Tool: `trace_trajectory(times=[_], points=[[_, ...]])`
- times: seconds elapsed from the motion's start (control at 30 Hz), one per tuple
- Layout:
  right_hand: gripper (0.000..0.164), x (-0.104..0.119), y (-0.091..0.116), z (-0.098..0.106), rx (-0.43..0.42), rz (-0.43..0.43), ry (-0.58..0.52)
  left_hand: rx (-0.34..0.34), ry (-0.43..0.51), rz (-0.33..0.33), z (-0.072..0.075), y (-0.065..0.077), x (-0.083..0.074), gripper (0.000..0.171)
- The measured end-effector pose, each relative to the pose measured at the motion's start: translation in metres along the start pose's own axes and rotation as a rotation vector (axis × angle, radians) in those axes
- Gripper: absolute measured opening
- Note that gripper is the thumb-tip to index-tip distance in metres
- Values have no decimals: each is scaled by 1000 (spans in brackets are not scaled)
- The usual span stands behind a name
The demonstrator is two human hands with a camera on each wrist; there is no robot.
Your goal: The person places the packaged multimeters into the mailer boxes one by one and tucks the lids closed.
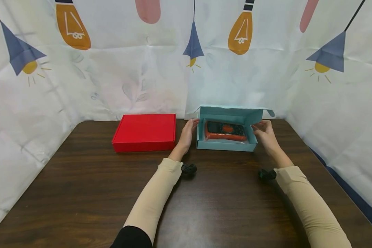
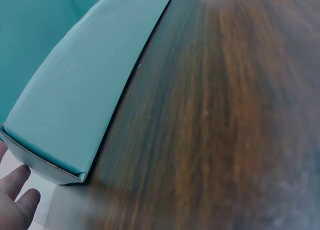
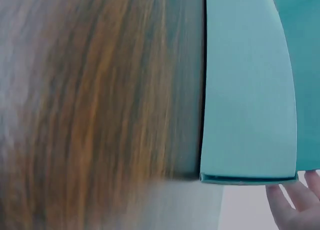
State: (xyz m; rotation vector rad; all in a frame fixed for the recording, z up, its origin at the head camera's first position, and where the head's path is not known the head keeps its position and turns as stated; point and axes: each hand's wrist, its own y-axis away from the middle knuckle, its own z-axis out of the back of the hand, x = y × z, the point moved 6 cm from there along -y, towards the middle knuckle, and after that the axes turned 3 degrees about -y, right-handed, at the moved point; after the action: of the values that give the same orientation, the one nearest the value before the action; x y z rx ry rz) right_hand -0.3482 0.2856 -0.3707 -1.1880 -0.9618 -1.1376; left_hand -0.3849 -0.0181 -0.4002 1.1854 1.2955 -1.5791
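Observation:
A light blue cardboard box (image 1: 225, 146) stands on the table with its lid (image 1: 229, 111) raised at the back. Inside lies what looks like an orange and black multimeter (image 1: 226, 129) in clear plastic. My left hand (image 1: 187, 136) is at the box's left side, fingers fairly straight and pointing along it. At the right side is my right hand (image 1: 266, 135), its fingertips against the wall near the lid's side flap. The left wrist view shows fingertips (image 2: 16, 182) beside the box's end; in the right wrist view, fingertips (image 3: 280, 202) meet the other end.
A closed red box (image 1: 145, 131) sits to the left of the blue one, close to my left forearm. The dark wooden table (image 1: 223, 199) extends in front. Behind it hangs a white curtain (image 1: 167, 79) printed with lamps and bulbs.

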Motion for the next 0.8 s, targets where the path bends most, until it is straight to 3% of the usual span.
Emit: trace_trajectory(times=[0.17, 0.4, 0.63, 0.73, 0.8], points=[[35, -3, 6, 13, 42, -33, 59, 19, -48, -13, -3, 4, -1, 49], [50, -3, 9, 19, 172, -55, 107, 24, -80, 11, -1, 7, 1, 50], [51, -2, 7, 21, 185, -36, 136, 52, -52, 49, 2, 8, 1, 55], [54, 2, 7, 25, 184, -10, 86, 77, -15, 54, 5, 9, -4, 58], [54, 6, 7, 28, 186, 11, -14, 89, 10, 51, 7, 9, -9, 60]])
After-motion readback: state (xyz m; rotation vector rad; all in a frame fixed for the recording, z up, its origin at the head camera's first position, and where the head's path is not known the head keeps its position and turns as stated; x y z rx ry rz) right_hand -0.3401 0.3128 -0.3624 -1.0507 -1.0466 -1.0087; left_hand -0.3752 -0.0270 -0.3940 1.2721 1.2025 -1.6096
